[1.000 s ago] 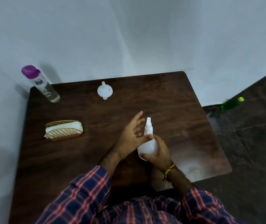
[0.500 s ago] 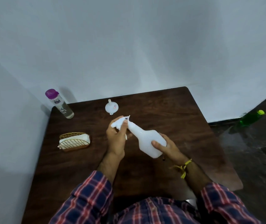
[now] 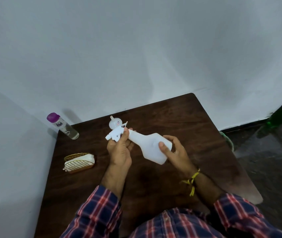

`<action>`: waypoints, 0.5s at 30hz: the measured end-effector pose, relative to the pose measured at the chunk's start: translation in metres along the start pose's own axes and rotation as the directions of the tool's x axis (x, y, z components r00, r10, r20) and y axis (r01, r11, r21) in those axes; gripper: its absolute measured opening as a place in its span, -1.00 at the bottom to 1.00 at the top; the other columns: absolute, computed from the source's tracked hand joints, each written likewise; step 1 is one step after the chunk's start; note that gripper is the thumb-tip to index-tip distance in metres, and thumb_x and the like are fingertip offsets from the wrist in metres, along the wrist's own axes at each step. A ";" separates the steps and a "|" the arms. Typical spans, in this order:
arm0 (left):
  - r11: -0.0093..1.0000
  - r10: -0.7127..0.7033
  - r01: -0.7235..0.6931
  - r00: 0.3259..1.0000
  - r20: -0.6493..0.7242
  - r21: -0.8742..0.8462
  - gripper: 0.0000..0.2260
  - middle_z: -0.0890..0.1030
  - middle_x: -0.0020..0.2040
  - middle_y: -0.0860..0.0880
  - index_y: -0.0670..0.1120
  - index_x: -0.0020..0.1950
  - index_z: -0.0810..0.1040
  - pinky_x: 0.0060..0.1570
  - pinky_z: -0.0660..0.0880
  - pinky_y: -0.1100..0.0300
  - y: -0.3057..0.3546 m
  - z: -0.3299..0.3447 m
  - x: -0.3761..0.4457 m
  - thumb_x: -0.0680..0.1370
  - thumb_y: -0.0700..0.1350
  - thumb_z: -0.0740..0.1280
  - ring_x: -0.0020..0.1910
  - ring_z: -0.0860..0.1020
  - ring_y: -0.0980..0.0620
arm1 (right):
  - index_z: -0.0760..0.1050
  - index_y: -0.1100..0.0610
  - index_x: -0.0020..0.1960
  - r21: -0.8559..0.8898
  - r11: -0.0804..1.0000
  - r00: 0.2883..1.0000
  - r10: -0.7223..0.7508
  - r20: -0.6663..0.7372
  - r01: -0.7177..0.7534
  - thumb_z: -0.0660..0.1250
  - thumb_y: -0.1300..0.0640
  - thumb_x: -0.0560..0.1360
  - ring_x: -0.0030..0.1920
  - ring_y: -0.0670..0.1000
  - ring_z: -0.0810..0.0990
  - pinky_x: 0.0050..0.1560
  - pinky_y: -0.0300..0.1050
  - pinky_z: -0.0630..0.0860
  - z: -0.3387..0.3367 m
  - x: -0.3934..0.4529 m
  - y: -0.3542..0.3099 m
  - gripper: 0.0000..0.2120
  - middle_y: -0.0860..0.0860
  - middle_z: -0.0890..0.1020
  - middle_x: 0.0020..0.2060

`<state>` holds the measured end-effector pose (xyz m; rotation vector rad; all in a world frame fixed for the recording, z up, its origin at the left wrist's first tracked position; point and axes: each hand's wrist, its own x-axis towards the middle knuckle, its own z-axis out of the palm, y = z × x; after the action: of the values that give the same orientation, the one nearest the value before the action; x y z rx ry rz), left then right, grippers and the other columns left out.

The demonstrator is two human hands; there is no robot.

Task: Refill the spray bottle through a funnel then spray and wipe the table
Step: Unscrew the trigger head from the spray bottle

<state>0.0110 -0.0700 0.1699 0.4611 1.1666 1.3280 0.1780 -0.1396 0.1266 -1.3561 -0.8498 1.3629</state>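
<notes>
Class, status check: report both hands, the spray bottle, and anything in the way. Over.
Left hand on spray head; right hand gripping spray bottle, tilted above table. Head not yet off. Funnel just behind it. Nothing blocking.

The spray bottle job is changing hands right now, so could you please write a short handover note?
Left hand: closed on the trigger head of the white spray bottle.
Right hand: closed on the bottle's body, holding it tilted above the table.
Funnel: on the table behind the trigger head, unused.
Purple-capped bottle: far left corner, cap on.
Cloth in the wire basket: left side, untouched.
Done: bottle picked up; whether the head is loosened cannot be told.
Left: remove head, fit funnel, refill, reassemble, spray, wipe.
</notes>
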 end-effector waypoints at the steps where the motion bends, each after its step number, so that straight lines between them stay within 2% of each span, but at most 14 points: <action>1: 1.000 0.005 -0.005 0.999 0.049 0.006 -0.79 0.66 0.06 -0.21 -0.14 0.17 0.54 -0.03 0.62 0.02 0.002 0.000 0.000 0.54 -0.26 0.36 0.04 0.66 -0.13 | 0.52 0.03 0.23 0.119 0.979 0.985 0.155 0.077 -0.164 0.42 -0.42 0.27 0.01 0.08 0.68 -0.17 0.02 0.64 -0.004 0.001 -0.006 -0.30 0.13 0.63 0.12; 3: 1.000 -0.004 0.003 0.995 0.099 0.015 -0.80 0.67 0.05 -0.19 -0.12 0.16 0.53 0.01 0.62 0.01 0.002 -0.001 -0.002 0.55 -0.26 0.34 0.04 0.66 -0.12 | 0.60 0.07 0.17 0.191 0.883 0.894 0.385 0.229 -0.429 0.33 -0.40 0.38 -0.07 0.15 0.70 -0.23 -0.01 0.62 -0.007 0.001 -0.012 -0.39 0.19 0.68 0.05; 4: 1.000 -0.012 0.010 0.996 0.090 0.019 -0.79 0.67 0.05 -0.19 -0.12 0.17 0.52 0.00 0.62 0.01 0.000 -0.003 -0.002 0.55 -0.26 0.34 0.05 0.66 -0.13 | 0.61 0.08 0.16 0.185 0.873 0.884 0.409 0.227 -0.452 0.34 -0.38 0.38 -0.09 0.15 0.69 -0.26 -0.03 0.62 -0.006 0.000 -0.011 -0.40 0.20 0.69 0.04; 5: 1.000 -0.018 0.017 0.998 0.065 0.020 -0.77 0.66 0.06 -0.20 -0.15 0.20 0.51 0.01 0.62 0.00 -0.002 -0.004 -0.001 0.55 -0.26 0.34 0.05 0.66 -0.13 | 0.60 0.09 0.16 0.199 0.891 0.909 0.379 0.171 -0.409 0.40 -0.34 0.35 -0.08 0.13 0.70 -0.27 -0.05 0.62 -0.002 -0.002 -0.011 -0.41 0.19 0.68 0.06; 6: 1.000 -0.024 0.024 0.999 0.030 0.019 -0.74 0.66 0.08 -0.21 -0.17 0.24 0.50 0.02 0.61 -0.03 -0.004 -0.006 0.000 0.55 -0.25 0.34 0.06 0.65 -0.14 | 0.56 0.08 0.19 0.187 0.941 0.959 0.274 0.068 -0.282 0.48 -0.27 0.30 -0.05 0.09 0.69 -0.27 -0.07 0.62 0.001 -0.002 -0.007 -0.41 0.17 0.66 0.10; 7: 1.000 -0.027 0.028 1.000 -0.009 0.014 -0.71 0.65 0.09 -0.22 -0.20 0.27 0.49 0.06 0.60 -0.07 -0.005 -0.007 0.002 0.55 -0.24 0.35 0.07 0.65 -0.15 | 0.50 0.04 0.23 0.086 0.989 0.991 0.127 -0.034 -0.124 0.55 -0.19 0.26 0.01 0.02 0.66 -0.23 -0.12 0.63 0.002 -0.001 -0.003 -0.37 0.11 0.63 0.15; 9: 0.999 -0.031 0.030 0.997 -0.070 -0.012 -0.68 0.65 0.10 -0.23 -0.22 0.29 0.49 0.12 0.56 -0.11 -0.006 -0.009 0.006 0.55 -0.22 0.36 0.06 0.65 -0.14 | 0.33 -0.04 0.36 -0.108 0.992 0.998 -0.067 -0.022 0.064 0.59 -0.13 0.23 0.13 -0.06 0.57 -0.06 -0.18 0.63 0.002 -0.002 -0.001 -0.21 -0.05 0.51 0.22; 11: 0.999 -0.028 0.026 0.997 -0.079 -0.024 -0.68 0.65 0.09 -0.22 -0.22 0.29 0.48 0.08 0.59 -0.08 -0.006 -0.011 0.008 0.55 -0.22 0.36 0.05 0.66 -0.12 | 0.22 -0.01 0.45 0.000 0.997 0.989 0.075 0.125 -0.076 0.49 -0.20 0.28 0.14 0.06 0.58 -0.04 -0.03 0.66 0.004 0.002 -0.006 -0.16 0.00 0.46 0.26; 12: 0.999 -0.025 0.023 0.997 -0.070 -0.025 -0.68 0.65 0.09 -0.23 -0.22 0.29 0.48 0.03 0.61 -0.04 -0.006 -0.012 0.009 0.54 -0.23 0.36 0.05 0.66 -0.13 | 0.25 0.01 0.43 0.070 0.975 0.963 0.195 0.186 -0.211 0.44 -0.21 0.31 0.12 0.13 0.61 -0.06 0.07 0.67 0.006 0.002 -0.007 -0.21 0.07 0.48 0.26; 13: 1.000 -0.021 0.019 0.998 -0.065 -0.022 -0.68 0.65 0.09 -0.23 -0.22 0.29 0.48 -0.01 0.62 -0.02 -0.006 -0.013 0.010 0.54 -0.23 0.36 0.06 0.65 -0.14 | 0.31 0.02 0.39 0.088 0.968 0.958 0.214 0.193 -0.234 0.44 -0.20 0.33 0.11 0.15 0.63 -0.07 0.12 0.66 0.010 0.000 -0.007 -0.28 0.12 0.50 0.25; 15: 1.000 -0.019 0.018 0.997 -0.071 -0.019 -0.68 0.65 0.08 -0.22 -0.21 0.29 0.48 0.00 0.62 -0.05 -0.006 -0.018 0.010 0.55 -0.22 0.36 0.05 0.65 -0.16 | 0.35 -0.02 0.33 -0.057 0.997 0.994 0.065 0.087 -0.061 0.56 -0.13 0.29 0.16 0.06 0.60 0.00 0.03 0.65 0.013 -0.006 -0.001 -0.30 0.09 0.51 0.25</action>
<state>-0.0025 -0.0684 0.1537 0.3918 1.2138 1.3473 0.1652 -0.1429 0.1307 -1.3820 -0.9157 1.4677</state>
